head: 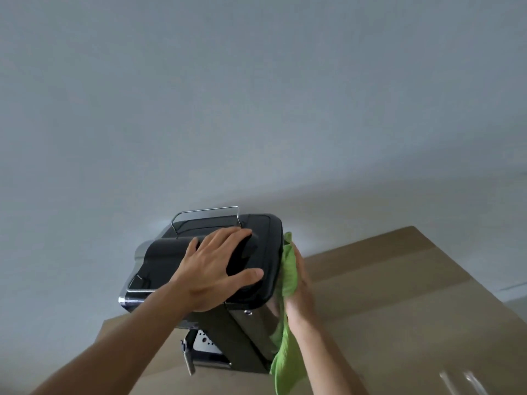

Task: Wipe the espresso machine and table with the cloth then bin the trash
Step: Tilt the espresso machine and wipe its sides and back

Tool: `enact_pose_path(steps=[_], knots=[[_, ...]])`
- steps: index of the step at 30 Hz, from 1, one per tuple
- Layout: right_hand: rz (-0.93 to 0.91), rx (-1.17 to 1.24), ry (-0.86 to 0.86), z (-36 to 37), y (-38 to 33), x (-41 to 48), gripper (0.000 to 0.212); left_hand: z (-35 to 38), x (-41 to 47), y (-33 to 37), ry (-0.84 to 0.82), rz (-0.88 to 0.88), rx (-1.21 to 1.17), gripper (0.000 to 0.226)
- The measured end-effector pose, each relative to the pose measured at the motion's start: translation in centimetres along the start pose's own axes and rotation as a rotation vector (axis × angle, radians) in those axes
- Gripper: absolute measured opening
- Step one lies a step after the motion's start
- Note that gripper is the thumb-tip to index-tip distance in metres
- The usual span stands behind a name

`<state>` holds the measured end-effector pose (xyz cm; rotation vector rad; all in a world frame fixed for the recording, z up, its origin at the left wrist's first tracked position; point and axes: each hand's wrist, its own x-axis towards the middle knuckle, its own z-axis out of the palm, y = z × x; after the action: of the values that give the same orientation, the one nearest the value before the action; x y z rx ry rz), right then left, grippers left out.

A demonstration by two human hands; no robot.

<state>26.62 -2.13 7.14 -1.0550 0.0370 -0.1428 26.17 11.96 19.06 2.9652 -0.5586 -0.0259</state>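
Observation:
A black and chrome espresso machine (265, 246) stands on a tan table (399, 295), seen from above. My left hand (216, 269) lies flat on its black top with the fingers spread, holding nothing. My right hand (302, 283) presses a green cloth (288, 352) against the machine's right side panel. The cloth hangs down past the machine's base. The machine's front is mostly hidden below my left forearm; only a bit of the drip tray and a steam wand (188, 360) show.
A plain grey wall fills the upper view behind the machine. The table runs to the right and toward me. Something clear and shiny (462, 380) lies at the bottom right on the table; I cannot tell what it is.

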Motion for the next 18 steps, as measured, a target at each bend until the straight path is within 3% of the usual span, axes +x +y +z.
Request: enact_pose_path(steps=[2,5,7,11,15,18], knots=[[0.002,-0.129,-0.124,-0.8,0.1,2.1,0.029,-0.1,0.1,0.0,-0.004,-0.007,-0.012,0.095],[0.056,-0.229,-0.146,-0.8,-1.3,5.0,0.026,-0.4,0.1,0.2,-0.007,-0.013,-0.014,0.088],[0.097,-0.211,-0.140,-0.4,-2.1,6.3,0.025,-0.4,0.0,0.4,-0.015,-0.016,-0.009,0.089],[0.125,-0.150,-0.189,0.1,-4.0,8.3,0.044,-0.5,0.1,0.6,-0.014,-0.030,-0.035,0.091],[0.288,-0.077,-0.168,-0.7,-2.2,9.8,0.018,-0.6,0.2,0.8,-0.015,-0.043,-0.011,0.092],[0.336,-0.137,-0.177,-1.6,-0.4,9.6,0.015,-0.7,0.1,1.0,-0.011,-0.048,0.003,0.093]])
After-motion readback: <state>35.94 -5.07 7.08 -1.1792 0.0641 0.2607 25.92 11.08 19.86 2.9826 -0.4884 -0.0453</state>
